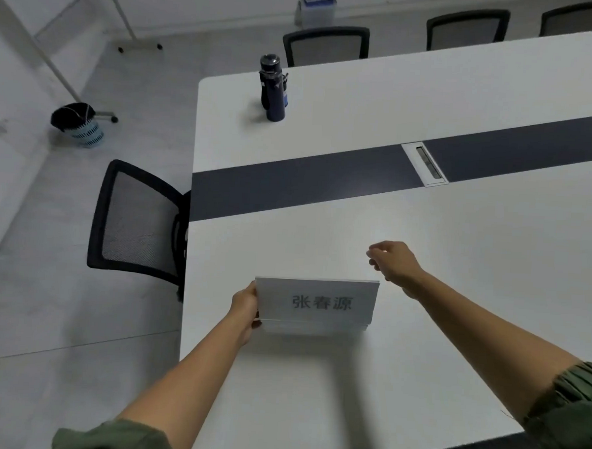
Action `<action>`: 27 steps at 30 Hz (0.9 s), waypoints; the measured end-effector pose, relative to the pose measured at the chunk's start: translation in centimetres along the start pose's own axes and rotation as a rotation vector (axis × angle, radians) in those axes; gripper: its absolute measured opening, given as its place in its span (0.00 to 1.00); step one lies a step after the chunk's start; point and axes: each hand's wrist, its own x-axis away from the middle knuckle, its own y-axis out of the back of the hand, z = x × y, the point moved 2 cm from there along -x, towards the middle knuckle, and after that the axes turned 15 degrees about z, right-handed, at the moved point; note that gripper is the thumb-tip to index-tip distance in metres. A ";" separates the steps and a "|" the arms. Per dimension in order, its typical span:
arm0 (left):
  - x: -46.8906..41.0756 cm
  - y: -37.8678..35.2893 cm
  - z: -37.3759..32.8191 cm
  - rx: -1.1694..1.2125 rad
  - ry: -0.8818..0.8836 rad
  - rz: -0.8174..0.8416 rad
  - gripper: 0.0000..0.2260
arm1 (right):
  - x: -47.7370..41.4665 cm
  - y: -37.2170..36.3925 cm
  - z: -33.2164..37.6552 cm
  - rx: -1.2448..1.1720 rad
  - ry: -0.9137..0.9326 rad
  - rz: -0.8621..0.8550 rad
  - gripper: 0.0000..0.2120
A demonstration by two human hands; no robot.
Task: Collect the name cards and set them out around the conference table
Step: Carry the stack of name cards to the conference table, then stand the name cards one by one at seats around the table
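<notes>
A stack of white name cards with dark printed characters on the front one stands on its lower edge on the white conference table, near the table's left end. My left hand grips the stack by its left edge. Just beyond the stack's top right corner hovers my right hand, fingers loosely curled and holding nothing. How many cards are in the stack is not clear.
A dark water bottle stands on the far half of the table, past the dark centre strip with its cable box. A black mesh chair sits at the table's left end, more chairs along the far side. A bin is on the floor.
</notes>
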 end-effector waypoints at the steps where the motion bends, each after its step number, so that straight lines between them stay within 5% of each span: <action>1: 0.0 0.1 0.1 -0.023 0.005 -0.004 0.11 | -0.1 0.3 1.5 0.017 0.067 -0.015 0.14; 4: 0.2 0.1 0.6 -0.060 0.018 0.003 0.12 | 0.2 -0.9 5.2 0.083 0.208 0.189 0.20; 8: 1.1 -0.1 1.8 -0.066 0.028 0.020 0.13 | 0.9 -5.1 4.9 0.434 0.061 0.613 0.35; 11: 1.1 -0.1 2.0 -0.054 0.040 0.033 0.12 | 0.5 -6.1 4.5 0.551 -0.094 0.698 0.43; 13: 4.0 2.8 2.6 0.045 -0.065 -0.016 0.11 | 1.8 -8.7 7.3 0.667 -0.044 0.743 0.46; 19: 3.5 2.2 2.3 -0.014 -0.063 0.009 0.11 | 1.1 -7.3 8.0 0.608 -0.048 0.705 0.29; 27: 4.2 4.6 0.8 -0.164 -0.060 0.053 0.10 | 3.4 -5.7 11.6 0.587 -0.021 0.726 0.19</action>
